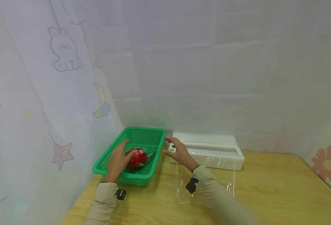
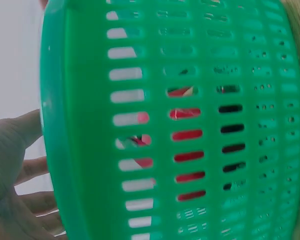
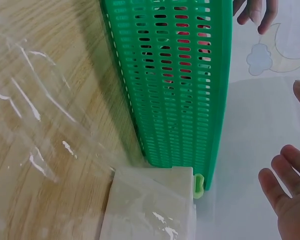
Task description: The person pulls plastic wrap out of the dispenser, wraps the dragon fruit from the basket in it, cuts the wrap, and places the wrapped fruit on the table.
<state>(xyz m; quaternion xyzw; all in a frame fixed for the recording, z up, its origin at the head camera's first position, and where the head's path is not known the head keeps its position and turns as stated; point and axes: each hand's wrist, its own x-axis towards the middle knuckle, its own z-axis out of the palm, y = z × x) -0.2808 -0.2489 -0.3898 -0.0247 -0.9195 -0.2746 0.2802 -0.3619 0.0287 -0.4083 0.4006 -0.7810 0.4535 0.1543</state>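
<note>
A red dragon fruit (image 1: pixel 139 158) with green-tipped scales lies in a green plastic basket (image 1: pixel 134 180) in the head view. My left hand (image 1: pixel 118 160) hovers over the basket's left side, fingers spread, its thumb overlapping the fruit in this view. Through the slots in the left wrist view, the red skin of the fruit shows behind the basket wall (image 2: pixel 90 150). My right hand (image 1: pixel 180 152) is held in the air between the basket and a white cling film box (image 1: pixel 210 161), with thumb and fingers apart and nothing between them.
Clear film (image 1: pixel 205 187) hangs out of the box's front onto the wooden table (image 1: pixel 266 187), under my right forearm. A green slider (image 3: pixel 198 186) sits at the box's end, close to the basket. Printed cloth (image 1: pixel 182 78) surrounds the table's back and left side.
</note>
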